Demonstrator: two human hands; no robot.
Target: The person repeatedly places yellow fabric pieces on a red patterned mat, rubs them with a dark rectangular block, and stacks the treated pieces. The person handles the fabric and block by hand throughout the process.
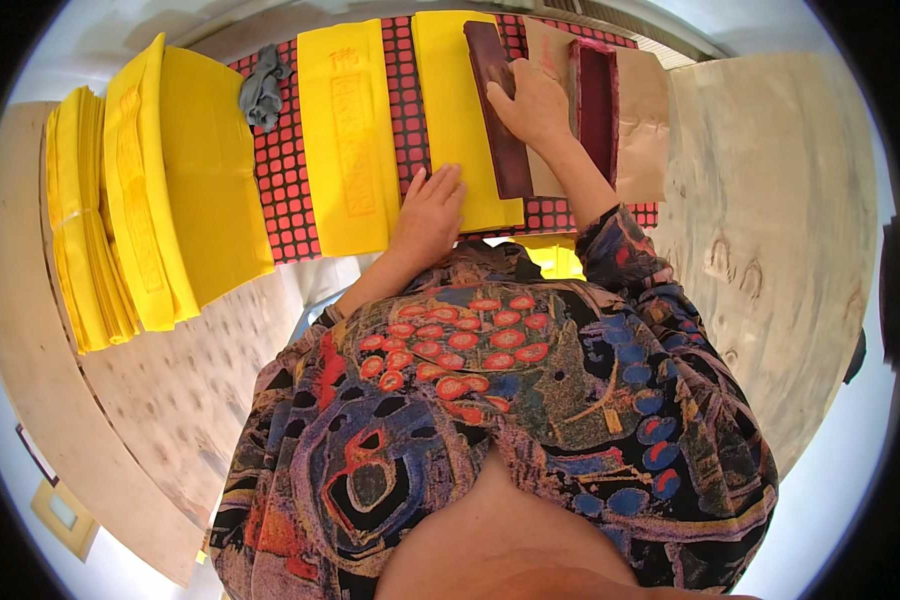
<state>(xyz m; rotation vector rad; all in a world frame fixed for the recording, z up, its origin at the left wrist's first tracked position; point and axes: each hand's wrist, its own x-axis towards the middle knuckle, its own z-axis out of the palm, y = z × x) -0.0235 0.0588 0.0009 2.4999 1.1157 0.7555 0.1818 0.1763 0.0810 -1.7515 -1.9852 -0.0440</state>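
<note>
My right hand (535,100) grips a long dark-red stamp block (515,165), which lies along the right side of a plain yellow sheet (452,60). The underside of the block is hidden. Lying flat on the near left part of that sheet is my left hand (432,205), fingers stretched out and holding nothing. To the left, a second yellow sheet (320,160) bears a red stamped imprint. Right of the block sits a narrow ink tray (598,135) with dark-red insides, on brown paper (645,140).
A red-and-black checked mat (282,185) lies beneath the sheets. A crumpled grey cloth (262,90) is at its far left. Thick stacks of folded yellow sheets (205,150) and a tied yellow bundle (75,215) stand further left. Wooden boards (770,200) extend on both sides.
</note>
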